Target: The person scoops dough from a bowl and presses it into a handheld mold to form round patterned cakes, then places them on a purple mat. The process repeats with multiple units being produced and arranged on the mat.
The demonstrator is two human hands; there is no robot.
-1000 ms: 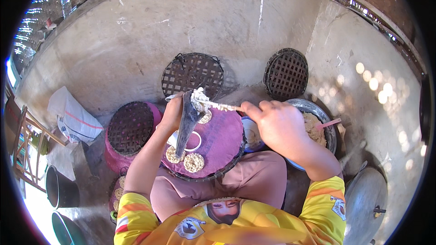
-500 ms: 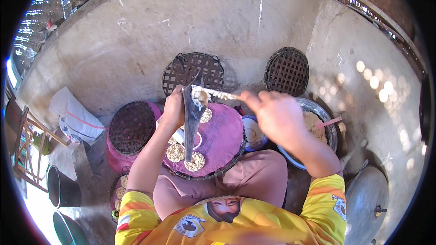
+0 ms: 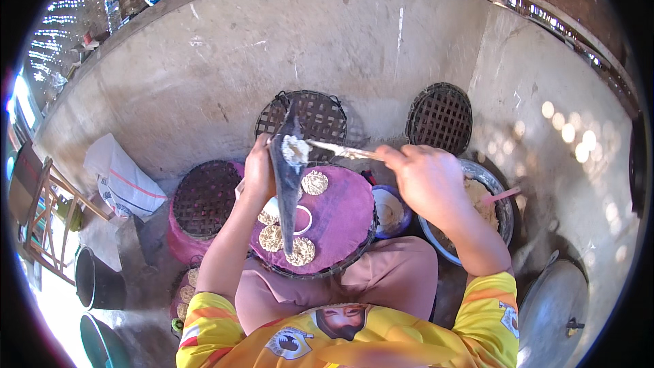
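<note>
Drawn slightly rightward, the slim, dough-smeared stick (image 3: 345,150), clenched in the right hand (image 3: 428,174), points left at pale sticky dough (image 3: 295,150) in the dark, long pointed holder (image 3: 289,189) gripped by the nearer left hand (image 3: 258,167).

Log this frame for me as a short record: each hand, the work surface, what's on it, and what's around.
Left hand: grips a dark pointed tool bearing pale paste
Right hand: holds a stick, its far end at the paste
Work surface: round purple-covered tray
On it: several pale coiled discs, a white ring
Right side: metal basin with pale mix
Wall: two dark woven trays leaning
</note>
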